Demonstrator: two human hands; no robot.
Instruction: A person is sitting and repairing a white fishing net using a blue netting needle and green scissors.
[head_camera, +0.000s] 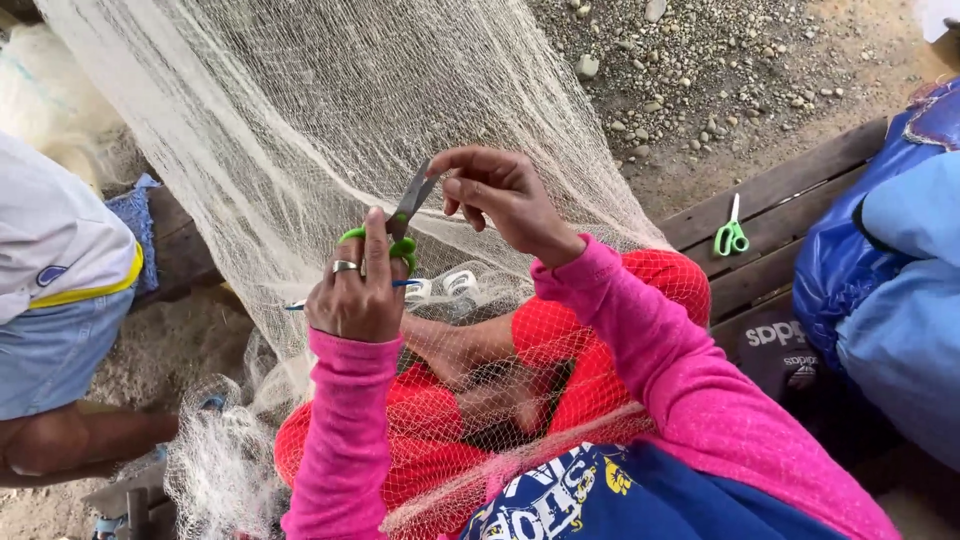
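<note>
While the green-handled scissors (400, 225) sit at the centre of the frame with their grey blades pointing up and right, the left hand (357, 290) grips their loops, fingers curled tight together, a ring on one finger. Just right of the blades, the right hand (497, 195) pinches a strand of the pale fishing net (300, 110) between thumb and fingertips. That net falls from the upper left across the person's red-clad lap. A blue netting needle (300, 304) pokes out left of the left hand. A second pair of green scissors (731, 232) lies on the wooden bench (790, 215) at right, beside a blue bag (850, 260). Another person (55, 300) sits at the left edge.
</note>
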